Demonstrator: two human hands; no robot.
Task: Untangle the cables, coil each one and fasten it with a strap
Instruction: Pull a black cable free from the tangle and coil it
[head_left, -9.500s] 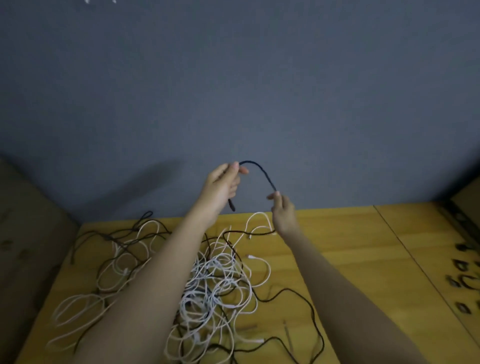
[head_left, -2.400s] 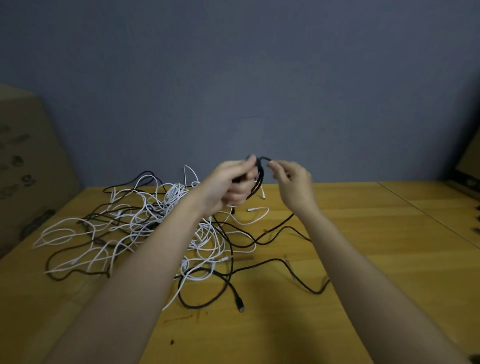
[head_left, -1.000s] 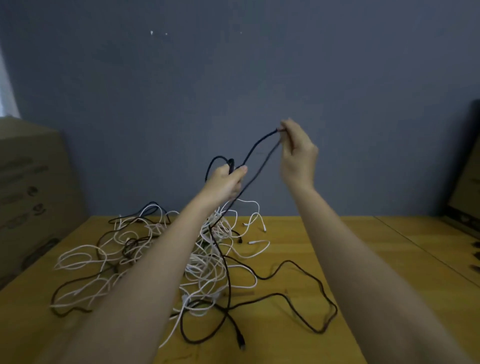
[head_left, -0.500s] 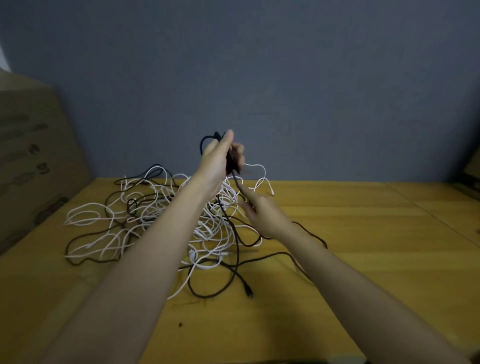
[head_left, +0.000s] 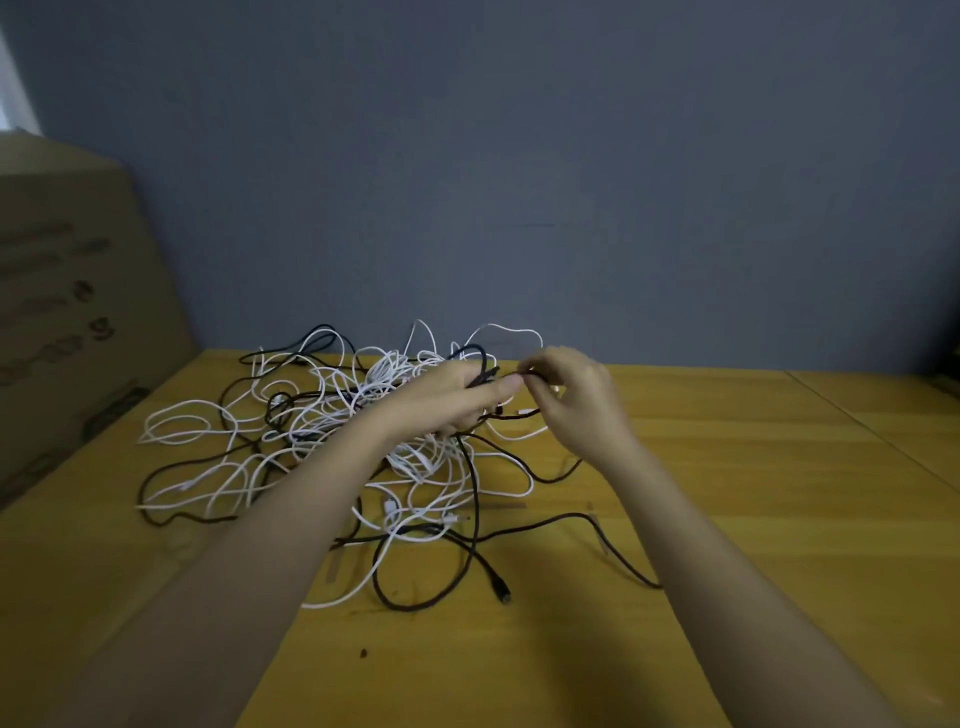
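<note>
A tangle of white and black cables (head_left: 322, 431) lies on the wooden table (head_left: 753, 467), left of centre. My left hand (head_left: 457, 400) grips small loops of a black cable (head_left: 470, 499) above the pile. My right hand (head_left: 576, 400) is just to its right and pinches the same black cable between thumb and fingers. From my hands the black cable drops to the table, curves round, and ends in a plug (head_left: 503, 596) near the front.
A cardboard box (head_left: 67, 312) stands at the table's left edge. A grey wall rises behind the table. A seam in the tabletop runs diagonally at the right (head_left: 872, 431).
Both hands have come together above the pile. My left hand has lowered with the coiled loops. My right hand has risen from the table to the cable beside it.
</note>
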